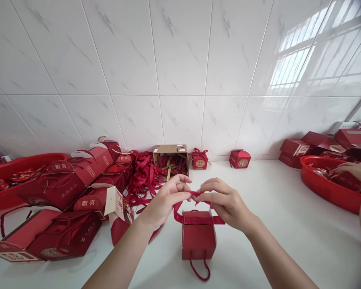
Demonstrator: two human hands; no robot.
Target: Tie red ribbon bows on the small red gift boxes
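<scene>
Just beyond a small red gift box [199, 237], my left hand [171, 200] and my right hand [227, 202] meet with fingertips pinched on a red ribbon [195, 196]. The ribbon loops over the far top of the box, and one part sticks out to its right. The box rests on the white tabletop, its red cord handle [201, 277] hanging toward me. Where the ribbon passes between my fingers, its exact folds are partly hidden.
Red gift boxes [69, 237] and a red basin [60, 155] crowd the left. Loose ribbons [144, 172] and a carton [171, 148] stand by the wall, near two small boxes [240, 159]. At right, another person's hand [353, 172] reaches into a red basin [327, 194].
</scene>
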